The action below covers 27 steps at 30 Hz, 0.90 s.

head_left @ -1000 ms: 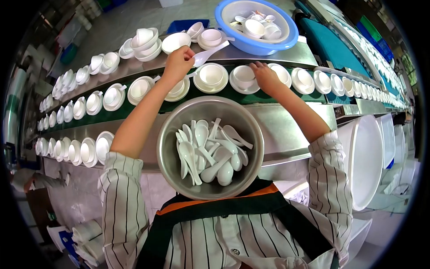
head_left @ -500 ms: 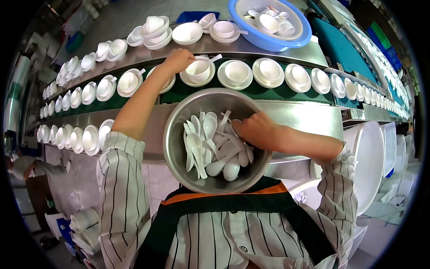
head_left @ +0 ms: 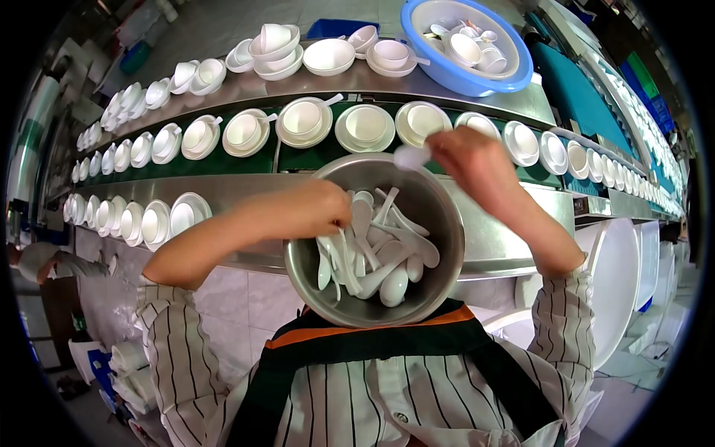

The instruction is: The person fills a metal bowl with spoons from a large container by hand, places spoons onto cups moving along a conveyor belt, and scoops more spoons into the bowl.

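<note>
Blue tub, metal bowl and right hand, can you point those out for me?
Blue tub (head_left: 484,88): head view, on its near rim.
Metal bowl (head_left: 448,217): head view, on its inner wall.
Right hand (head_left: 474,155): head view, on its back.

At the top, a lt-blue basin (head_left: 477,85) w/ white cups (head_left: 466,51) in it, a dk-blue crate (head_left: 342,28) nearby & a teal belt (head_left: 572,91) to the R, a green crate (head_left: 642,73) past it — plus 1 big white tub (head_left: 614,283) far R, a small teal tub (head_left: 135,57) upper L & 1 co-worker (head_left: 39,264) at L edge.
</note>
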{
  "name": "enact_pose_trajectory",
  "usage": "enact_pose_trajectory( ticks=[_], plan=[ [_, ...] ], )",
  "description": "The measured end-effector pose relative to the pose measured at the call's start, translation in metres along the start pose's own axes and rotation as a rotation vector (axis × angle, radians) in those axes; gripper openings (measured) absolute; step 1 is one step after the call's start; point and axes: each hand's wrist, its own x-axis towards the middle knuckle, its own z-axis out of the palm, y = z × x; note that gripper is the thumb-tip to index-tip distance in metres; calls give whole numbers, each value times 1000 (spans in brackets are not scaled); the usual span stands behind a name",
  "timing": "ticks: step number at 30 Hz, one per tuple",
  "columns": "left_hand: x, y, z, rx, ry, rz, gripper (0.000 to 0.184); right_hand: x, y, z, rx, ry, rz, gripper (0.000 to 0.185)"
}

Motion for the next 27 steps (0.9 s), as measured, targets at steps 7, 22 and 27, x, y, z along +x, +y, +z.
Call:
enact_pose_trajectory(
  ticks=[7,22,27],
  plan=[
    [19,-17,-52,-322,69,-104,13,39,115,77,-251,160,83,7],
    [20,-169,-47,-120,930,-402,6,8,-15,49,46,-323,-415,17],
    [9,-208,-21,184,856,-559,7,-17,-21,65,-50,-466,-448,14]
  ],
)
